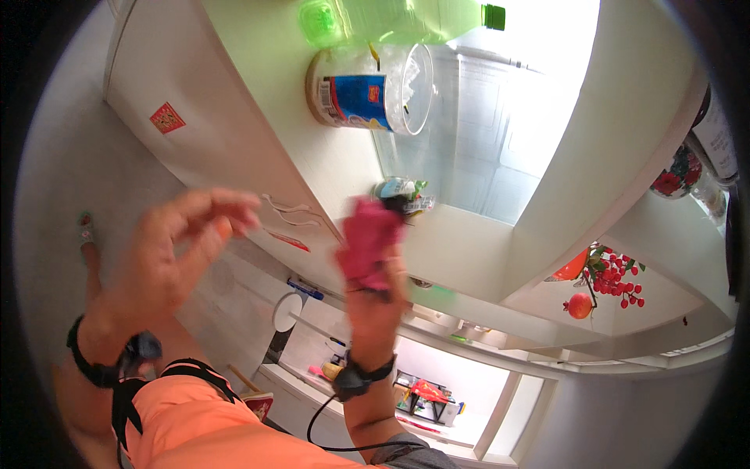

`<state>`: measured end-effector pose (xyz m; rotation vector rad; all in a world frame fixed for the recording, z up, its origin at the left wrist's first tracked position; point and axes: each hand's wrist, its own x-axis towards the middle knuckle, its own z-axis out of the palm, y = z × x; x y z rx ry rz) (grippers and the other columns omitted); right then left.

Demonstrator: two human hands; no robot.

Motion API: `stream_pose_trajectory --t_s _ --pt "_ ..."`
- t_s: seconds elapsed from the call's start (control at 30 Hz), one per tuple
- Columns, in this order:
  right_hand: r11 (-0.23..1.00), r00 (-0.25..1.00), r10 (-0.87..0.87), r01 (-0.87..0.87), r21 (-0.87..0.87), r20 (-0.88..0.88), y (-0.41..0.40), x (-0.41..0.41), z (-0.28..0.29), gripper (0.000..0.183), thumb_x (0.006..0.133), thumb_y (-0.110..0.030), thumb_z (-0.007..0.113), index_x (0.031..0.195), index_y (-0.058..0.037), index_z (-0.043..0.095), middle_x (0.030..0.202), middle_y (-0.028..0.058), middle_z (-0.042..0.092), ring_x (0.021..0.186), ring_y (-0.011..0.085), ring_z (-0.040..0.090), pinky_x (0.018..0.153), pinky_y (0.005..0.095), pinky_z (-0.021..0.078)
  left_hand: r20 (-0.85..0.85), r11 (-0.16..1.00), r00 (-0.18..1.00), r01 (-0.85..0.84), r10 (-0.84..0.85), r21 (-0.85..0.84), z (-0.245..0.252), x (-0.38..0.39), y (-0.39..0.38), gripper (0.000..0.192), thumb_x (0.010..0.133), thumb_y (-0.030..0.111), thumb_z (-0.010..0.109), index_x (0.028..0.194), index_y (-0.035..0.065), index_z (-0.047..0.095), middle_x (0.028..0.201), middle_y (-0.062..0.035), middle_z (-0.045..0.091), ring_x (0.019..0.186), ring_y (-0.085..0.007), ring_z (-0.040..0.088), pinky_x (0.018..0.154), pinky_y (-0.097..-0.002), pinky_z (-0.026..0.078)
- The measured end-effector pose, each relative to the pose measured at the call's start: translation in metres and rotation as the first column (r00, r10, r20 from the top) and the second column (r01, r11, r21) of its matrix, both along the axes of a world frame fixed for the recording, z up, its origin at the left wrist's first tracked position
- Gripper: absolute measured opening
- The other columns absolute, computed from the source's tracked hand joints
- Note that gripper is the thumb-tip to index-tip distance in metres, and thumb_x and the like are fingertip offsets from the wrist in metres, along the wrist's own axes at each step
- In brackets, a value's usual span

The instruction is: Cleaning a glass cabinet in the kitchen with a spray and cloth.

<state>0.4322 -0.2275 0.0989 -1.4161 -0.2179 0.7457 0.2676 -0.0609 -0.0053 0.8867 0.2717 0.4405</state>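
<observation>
My left hand (176, 252) is raised at the left with fingers bent and nothing seen in it. It is blurred, and a small orange spot shows near the thumb tip. My right hand (381, 293) grips a bunched dark pink cloth (369, 240), also blurred, with something dark at its upper end. Just beyond the cloth, a small labelled packet or container (398, 187) stands on the pale shelf. Farther up, a clear plastic jar (357, 88) with a blue label holds pale wrapped pieces. Beside the jar is a green-tinted plastic bottle (404, 20) with a green cap.
A white cabinet front (217, 117) with a red paper decoration (167, 118) runs along the left. Red artificial berries (615, 281) and a floral vase (677, 173) are at the right. Below are shelves with a black rack (430, 398). A black cable (328, 437) trails from my right wrist.
</observation>
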Motion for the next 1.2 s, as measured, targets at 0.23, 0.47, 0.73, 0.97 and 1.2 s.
stream_pose_trajectory --t_s 0.23,0.47,0.73,0.97,1.2 --pt "0.693 0.905 -0.272 0.42 0.586 -0.327 -0.059 0.101 0.091 0.044 0.089 -0.005 0.041 0.131 0.0052 0.032 0.136 0.0171 0.036 0.126 0.034 0.033 0.108 0.045 0.0266 0.07 0.296 0.823 -0.281 0.564 0.913 -0.033 0.064 0.028 0.021 0.083 -0.004 0.048 0.101 0.0033 0.057 0.095 -0.0117 0.059 0.092 -0.0249 0.057 0.081 -0.0337 0.044" --pt "0.317 0.794 -0.161 0.605 0.731 -0.587 -0.056 0.095 0.14 0.053 0.084 0.006 0.041 0.134 0.0046 0.026 0.138 0.0172 0.033 0.128 0.0324 0.03 0.109 0.0459 0.0235 0.177 0.136 0.784 -0.315 0.595 0.939 -0.048 0.108 0.041 0.014 0.074 -0.006 0.055 0.085 0.0036 0.057 0.09 -0.0064 0.059 0.085 -0.023 0.055 0.08 -0.0354 0.04" --pt "0.278 0.821 -0.108 0.567 0.775 -0.561 -0.054 0.059 0.145 0.057 0.082 0.006 0.037 0.137 0.0004 0.022 0.143 0.0147 0.024 0.133 0.0284 0.021 0.111 0.0446 0.0172 0.2 0.032 0.678 -0.314 0.707 0.949 -0.046 0.13 0.037 0.011 0.074 0.0 0.056 0.078 0.0093 0.05 0.076 -0.0017 0.052 0.077 -0.0188 0.052 0.076 -0.0333 0.036" --pt "0.393 0.914 -0.028 0.383 0.836 -0.405 -0.054 0.143 0.129 0.048 0.089 0.001 0.034 0.136 0.0048 0.022 0.141 0.0172 0.026 0.131 0.0299 0.024 0.111 0.0438 0.0198 0.189 -0.04 0.587 -0.258 0.787 0.965 -0.047 0.135 0.036 0.011 0.075 0.005 0.054 0.075 0.0116 0.046 0.072 -0.0004 0.048 0.075 -0.0178 0.05 0.074 -0.0317 0.033" --pt "0.558 0.936 -0.315 0.316 0.767 -0.156 -0.094 0.238 0.139 0.043 0.09 -0.001 0.035 0.132 0.0062 0.029 0.138 0.0199 0.031 0.128 0.0334 0.031 0.108 0.0432 0.0256 0.133 -0.006 0.599 -0.209 0.79 0.978 -0.043 0.135 0.037 0.011 0.074 0.005 0.054 0.074 0.0109 0.045 0.071 -0.0009 0.047 0.074 -0.0182 0.049 0.072 -0.0327 0.032"
